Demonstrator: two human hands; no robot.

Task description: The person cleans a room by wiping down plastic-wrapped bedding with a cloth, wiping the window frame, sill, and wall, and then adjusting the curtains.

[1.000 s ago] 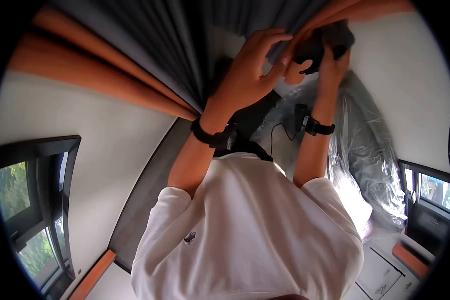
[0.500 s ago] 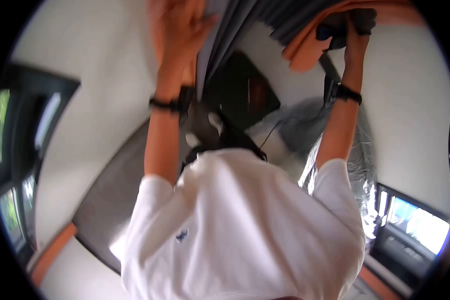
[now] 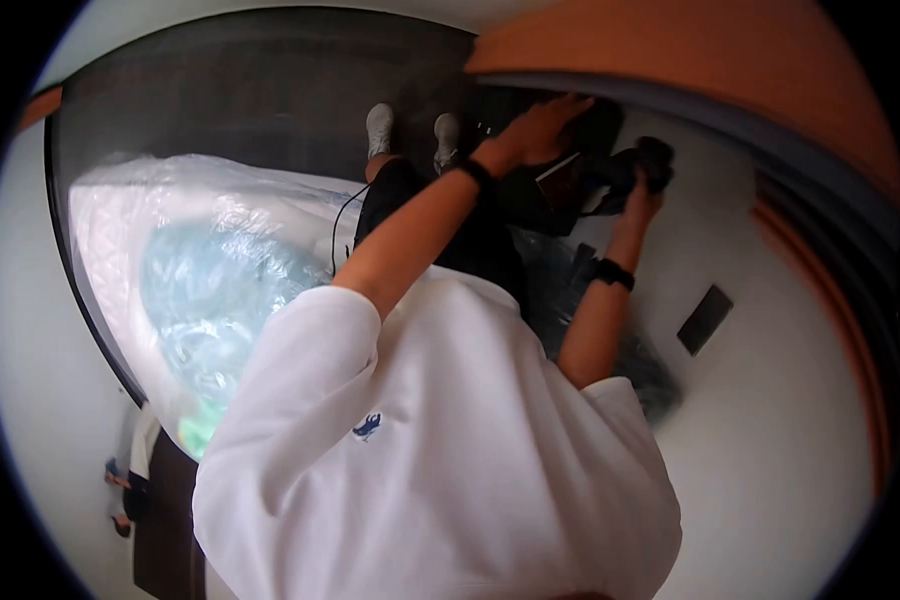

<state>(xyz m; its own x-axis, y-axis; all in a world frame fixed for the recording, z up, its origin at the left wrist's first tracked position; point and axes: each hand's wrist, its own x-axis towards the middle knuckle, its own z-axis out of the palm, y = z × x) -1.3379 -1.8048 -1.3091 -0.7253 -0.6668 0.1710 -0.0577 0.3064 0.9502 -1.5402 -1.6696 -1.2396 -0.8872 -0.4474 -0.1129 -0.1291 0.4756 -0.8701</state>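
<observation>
My left hand [image 3: 545,130] reaches forward with its fingers stretched out, close to the lower edge of the orange and grey curtain [image 3: 670,45]. Whether its fingertips touch the cloth is unclear. My right hand [image 3: 642,205] is closed around a black object [image 3: 654,160] with a rounded end; its kind does not show clearly. Both wrists wear black bands. Beneath my hands lies a dark, box-like shape [image 3: 510,190], partly hidden by my left arm.
Clear plastic covers a pale blue and white bundle [image 3: 220,280] on the left. A thin black cord [image 3: 336,235] runs beside my leg. One dark rectangle [image 3: 705,320] is at the right on a pale surface. Light shoes [image 3: 379,128] stand on the dark surface.
My view has swung round, bringing the plastic-covered bundle into sight at left. The curtain now spans the upper right. My left hand shows nearer my right, which still holds the dark object.
</observation>
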